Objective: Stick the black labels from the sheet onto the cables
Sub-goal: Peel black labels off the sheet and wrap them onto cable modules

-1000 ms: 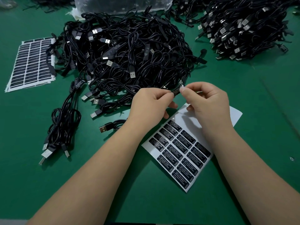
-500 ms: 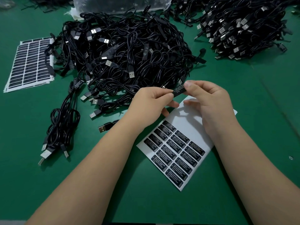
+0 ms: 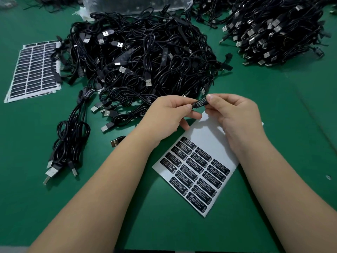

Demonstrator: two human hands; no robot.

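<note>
Landmark: white label sheet (image 3: 215, 136), rectangular backing paper lying flat and slantwise on the green table mat (image 3: 291, 125); its nearer part carries rows of black labels printed "LED CONTROLLER", its farther part is bare white.

1. Small black controller block on a cable (image 3: 199, 103), label with white print facing up. Location: held in the air just beyond the sheet's far edge, tilted, between both hands.
2. Left hand (image 3: 167, 115). Thumb and forefinger pinch the block's left end; remaining fingers curled beneath. Above the sheet's far left corner.
3. Right hand (image 3: 235, 115). Thumb and forefinger pinch the block's right end, fingers curled; wrist covers the sheet's right edge.
4. Large tangled heap of black USB cables (image 3: 142, 57). Beyond the sheet, reaching almost to the hands.
5. Second heap of black USB cables, silver plugs outward (image 3: 277, 30). Far beyond and right of the sheet.
6. Small bundle of black cables (image 3: 71, 141). Well left of the sheet.
7. Stack of label sheets, mostly dark (image 3: 34, 70). Far left of the sheet, touching the large heap.
8. Clear plastic bag (image 3: 136, 4). Behind the large heap.
</note>
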